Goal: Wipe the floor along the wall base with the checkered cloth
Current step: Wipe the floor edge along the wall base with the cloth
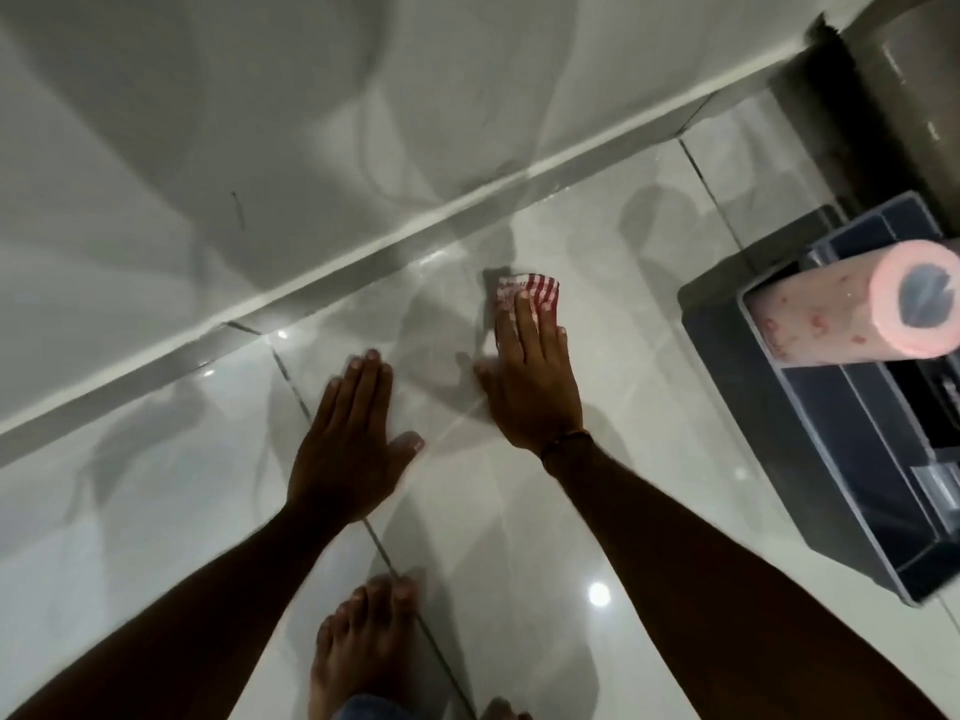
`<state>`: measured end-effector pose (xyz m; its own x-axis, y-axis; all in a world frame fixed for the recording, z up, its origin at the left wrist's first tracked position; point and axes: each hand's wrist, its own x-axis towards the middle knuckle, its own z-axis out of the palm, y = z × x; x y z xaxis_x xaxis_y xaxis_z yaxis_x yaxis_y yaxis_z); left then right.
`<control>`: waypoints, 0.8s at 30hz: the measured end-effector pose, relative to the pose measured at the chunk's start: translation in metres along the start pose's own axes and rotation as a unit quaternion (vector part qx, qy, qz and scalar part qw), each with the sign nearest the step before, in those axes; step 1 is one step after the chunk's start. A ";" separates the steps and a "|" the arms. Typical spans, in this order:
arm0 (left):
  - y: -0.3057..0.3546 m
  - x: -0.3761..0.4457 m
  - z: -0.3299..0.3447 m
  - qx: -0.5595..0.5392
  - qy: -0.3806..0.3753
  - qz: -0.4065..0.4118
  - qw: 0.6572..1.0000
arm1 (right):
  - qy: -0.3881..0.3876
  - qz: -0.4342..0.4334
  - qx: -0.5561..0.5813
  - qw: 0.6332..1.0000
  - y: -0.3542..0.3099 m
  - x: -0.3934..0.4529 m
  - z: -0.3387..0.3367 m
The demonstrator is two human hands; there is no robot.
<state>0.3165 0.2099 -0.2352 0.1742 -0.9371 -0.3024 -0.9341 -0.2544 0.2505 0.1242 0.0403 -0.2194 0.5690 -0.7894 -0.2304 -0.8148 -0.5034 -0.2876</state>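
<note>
A folded red-and-white checkered cloth lies on the glossy white floor tiles, a short way out from the wall base. My right hand presses flat on it, fingers stretched over its near part; only the far end shows past my fingertips. My left hand rests flat on the bare tile to the left, fingers together, holding nothing. The wall base runs diagonally from lower left to upper right.
A dark plastic bin stands at the right with a pink paper-towel roll lying across its top. A dark object sits in the far right corner. My bare foot is on the tiles below my hands.
</note>
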 end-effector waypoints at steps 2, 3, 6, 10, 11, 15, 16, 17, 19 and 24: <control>-0.006 0.001 0.007 0.011 0.024 0.020 0.999 | 0.013 0.008 0.016 1.000 0.011 0.013 -0.001; -0.008 0.002 0.010 0.014 0.032 0.027 0.999 | 0.018 0.026 0.027 0.999 0.019 0.024 -0.004; -0.010 0.003 0.013 0.014 0.030 0.025 0.999 | 0.065 0.088 0.019 0.994 0.056 0.068 -0.024; -0.011 0.006 0.015 0.020 0.033 0.018 0.999 | 0.062 0.216 0.056 0.973 0.125 0.147 -0.072; -0.011 0.005 0.016 0.017 0.037 0.021 0.999 | 0.044 0.243 0.063 0.967 0.142 0.164 -0.084; -0.018 0.005 0.021 0.009 0.039 0.023 0.999 | -0.004 0.258 0.050 0.965 0.182 0.204 -0.114; -0.018 0.005 0.021 0.009 0.039 0.022 0.999 | 0.004 0.243 0.018 0.970 0.184 0.204 -0.114; -0.018 0.004 0.021 0.013 0.037 0.020 0.999 | 0.016 0.216 -0.019 0.976 0.183 0.201 -0.111; -0.016 0.004 0.021 0.014 0.037 0.020 0.999 | 0.036 0.151 -0.063 0.986 0.172 0.190 -0.104; -0.012 0.004 0.016 0.015 0.036 0.022 0.999 | 0.040 0.055 -0.075 0.995 0.108 0.155 -0.076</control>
<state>0.3234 0.2126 -0.2545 0.1534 -0.9622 -0.2249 -0.9500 -0.2062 0.2343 0.1165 -0.1632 -0.2157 0.4699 -0.8648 -0.1768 -0.8824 -0.4547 -0.1213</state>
